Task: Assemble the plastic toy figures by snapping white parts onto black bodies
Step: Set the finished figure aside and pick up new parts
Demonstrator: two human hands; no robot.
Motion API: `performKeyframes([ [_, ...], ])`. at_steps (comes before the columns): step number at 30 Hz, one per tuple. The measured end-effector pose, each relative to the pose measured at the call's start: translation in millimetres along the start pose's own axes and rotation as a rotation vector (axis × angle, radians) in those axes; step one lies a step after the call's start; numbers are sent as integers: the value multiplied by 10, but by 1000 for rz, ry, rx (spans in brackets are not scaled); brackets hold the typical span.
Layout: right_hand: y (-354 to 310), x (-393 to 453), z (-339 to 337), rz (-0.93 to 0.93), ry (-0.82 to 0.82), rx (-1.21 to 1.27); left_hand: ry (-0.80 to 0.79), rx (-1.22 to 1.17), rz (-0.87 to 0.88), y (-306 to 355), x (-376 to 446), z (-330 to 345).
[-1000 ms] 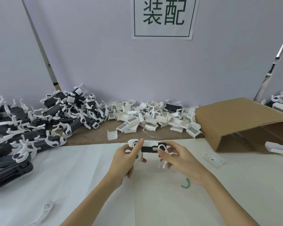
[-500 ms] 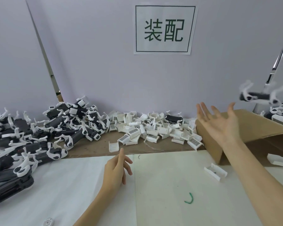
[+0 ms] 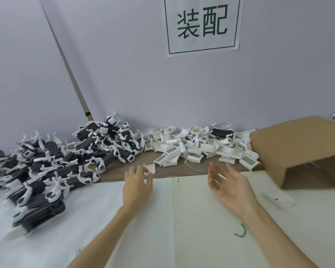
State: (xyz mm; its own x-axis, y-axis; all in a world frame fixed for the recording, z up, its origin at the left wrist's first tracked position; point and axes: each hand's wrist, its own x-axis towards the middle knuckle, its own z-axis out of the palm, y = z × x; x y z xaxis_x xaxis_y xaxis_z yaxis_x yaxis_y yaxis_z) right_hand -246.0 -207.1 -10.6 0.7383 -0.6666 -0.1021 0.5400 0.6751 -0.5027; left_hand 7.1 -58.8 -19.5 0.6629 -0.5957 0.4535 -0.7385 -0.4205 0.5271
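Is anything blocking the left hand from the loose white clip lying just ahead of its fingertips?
Nothing visible does. The left hand reaches with relaxed fingers straight toward the white clip on the brown cardboard strip; its fingertips are at the clip's near edge.

Both forearms enter from the bottom edge and reach forward. The left hand point(image 3: 136, 185) is seen back-up, fingers loosely extended forward, the fingertips blurred; whether they touch anything cannot be determined. The right hand point(image 3: 229, 187) is turned palm toward the left, thumb uppermost, fingers spread and slightly curved, holding nothing. The two hands are level with each other and well apart. Both arms are bare.
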Motion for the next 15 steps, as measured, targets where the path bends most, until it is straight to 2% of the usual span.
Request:
performKeyframes([
  [3,-14,29,19,19,-21,-17,11,456,-9,-292,477,-188],
  [5,-23,45,9,24,-19,-21,-38,603,-94,-499,763,-354],
  [7,-15,55,-1,28,-18,-29,-156,691,-131,-702,961,-451],
  [10,-1,59,1,36,-16,-54,-225,881,-27,-837,1043,-430],
  [12,6,60,6,37,-17,-58,-153,950,39,-832,1010,-399],
  [15,11,52,9,37,-19,-74,-36,827,41,-839,932,-401],
])
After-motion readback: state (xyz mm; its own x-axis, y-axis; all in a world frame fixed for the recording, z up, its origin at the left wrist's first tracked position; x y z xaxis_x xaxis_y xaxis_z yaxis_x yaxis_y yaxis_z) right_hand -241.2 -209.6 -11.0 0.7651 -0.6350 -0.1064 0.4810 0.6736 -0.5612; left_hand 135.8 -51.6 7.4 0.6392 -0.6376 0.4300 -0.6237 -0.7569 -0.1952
